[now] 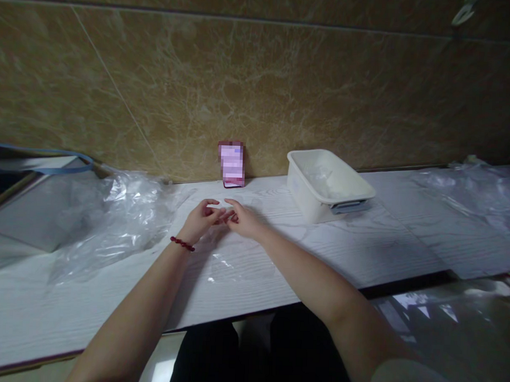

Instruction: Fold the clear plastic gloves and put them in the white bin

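Note:
My left hand (204,220), with a dark red bead bracelet (182,244) at the wrist, is closed in a pinch over the table. Its fingertips meet those of my right hand (242,219), whose fingers are also drawn together. Whatever they hold is too small or too clear to make out. Beneath and around the hands lies a thin transparent plastic sheet or bag (225,265), with bright glints on it. Just behind the hands a phone (232,165) leans upright against the wall, its screen lit and blurred.
A white plastic bin (303,192) with a grey latch stands to the right, clear plastic inside. Crumpled clear plastic (131,209) lies at left beside a white box (23,219). More clear plastic (481,190) is at far right. A marbled wall (258,91) backs the white wood-grain table (251,297).

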Available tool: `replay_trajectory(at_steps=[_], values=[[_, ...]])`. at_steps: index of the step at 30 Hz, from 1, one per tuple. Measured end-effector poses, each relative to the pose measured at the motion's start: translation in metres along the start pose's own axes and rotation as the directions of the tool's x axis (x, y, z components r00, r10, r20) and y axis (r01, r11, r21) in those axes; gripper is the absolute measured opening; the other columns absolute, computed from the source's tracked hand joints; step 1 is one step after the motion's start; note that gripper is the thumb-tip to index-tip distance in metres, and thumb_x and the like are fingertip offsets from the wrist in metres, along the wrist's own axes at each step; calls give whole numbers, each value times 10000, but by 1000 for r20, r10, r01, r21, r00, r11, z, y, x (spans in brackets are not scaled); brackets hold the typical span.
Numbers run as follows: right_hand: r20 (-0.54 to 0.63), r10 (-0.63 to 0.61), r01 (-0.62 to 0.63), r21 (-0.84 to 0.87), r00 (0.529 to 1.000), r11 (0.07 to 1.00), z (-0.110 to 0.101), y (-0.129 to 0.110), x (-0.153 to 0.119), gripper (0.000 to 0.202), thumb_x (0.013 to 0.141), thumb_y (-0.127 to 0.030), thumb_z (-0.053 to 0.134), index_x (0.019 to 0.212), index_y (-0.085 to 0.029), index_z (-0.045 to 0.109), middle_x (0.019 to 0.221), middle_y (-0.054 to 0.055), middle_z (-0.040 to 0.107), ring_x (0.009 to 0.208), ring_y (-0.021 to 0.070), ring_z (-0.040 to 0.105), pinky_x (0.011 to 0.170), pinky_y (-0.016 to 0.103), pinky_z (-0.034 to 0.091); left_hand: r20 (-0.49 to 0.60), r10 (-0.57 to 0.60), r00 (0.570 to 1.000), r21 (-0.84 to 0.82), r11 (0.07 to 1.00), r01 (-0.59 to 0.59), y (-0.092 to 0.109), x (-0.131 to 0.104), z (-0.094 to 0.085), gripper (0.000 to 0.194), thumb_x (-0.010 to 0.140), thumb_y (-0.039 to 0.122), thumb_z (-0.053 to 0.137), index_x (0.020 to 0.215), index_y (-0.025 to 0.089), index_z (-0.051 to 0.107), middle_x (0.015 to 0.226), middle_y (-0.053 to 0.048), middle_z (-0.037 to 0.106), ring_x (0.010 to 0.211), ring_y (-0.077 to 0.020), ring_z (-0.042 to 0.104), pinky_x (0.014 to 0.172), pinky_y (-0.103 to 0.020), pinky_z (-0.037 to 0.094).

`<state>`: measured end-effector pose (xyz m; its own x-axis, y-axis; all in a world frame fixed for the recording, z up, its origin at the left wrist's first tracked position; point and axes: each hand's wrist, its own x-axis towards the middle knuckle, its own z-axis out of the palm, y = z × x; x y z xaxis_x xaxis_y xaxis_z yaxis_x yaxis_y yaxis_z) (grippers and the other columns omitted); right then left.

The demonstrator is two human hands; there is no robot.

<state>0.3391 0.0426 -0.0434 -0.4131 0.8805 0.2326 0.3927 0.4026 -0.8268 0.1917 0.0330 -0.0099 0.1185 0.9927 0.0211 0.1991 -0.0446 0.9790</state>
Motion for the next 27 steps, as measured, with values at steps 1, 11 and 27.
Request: replay_trajectory(at_steps=[1, 11, 27], values=[[3, 13, -13, 1, 1000, 1000, -1, 2, 1, 573, 744, -120, 495, 1262, -204, 266, 897, 10, 592, 658, 64, 533, 635, 195, 428, -24, 28, 999, 22, 999, -28, 1, 0, -3, 396, 668, 433, 546, 949, 175, 439, 732, -15, 608, 682, -137, 593, 637, -312, 487], [44, -94, 103, -303, 995, 948, -22, 6, -1, 192, 723, -55, 475, 784, -159, 624, 992, 36, 487, 806, 84, 510, 761, 212, 392, 183, 215, 959, 749, 602, -277, -7, 6, -54, 313, 713, 435, 447, 852, 208, 612, 890, -62, 612, 824, -186, 549, 768, -303, 439], [-11, -96, 83, -418, 995, 905, -18, 6, 1, 220, 779, -137, 484, 890, -241, 643, 907, 15, 443, 845, 92, 481, 829, 202, 348, 238, 96, 967, 814, 523, -252, -13, 2, -36, 484, 661, 539, 454, 937, 147, 519, 888, -98, 590, 821, -219, 553, 718, -318, 427]])
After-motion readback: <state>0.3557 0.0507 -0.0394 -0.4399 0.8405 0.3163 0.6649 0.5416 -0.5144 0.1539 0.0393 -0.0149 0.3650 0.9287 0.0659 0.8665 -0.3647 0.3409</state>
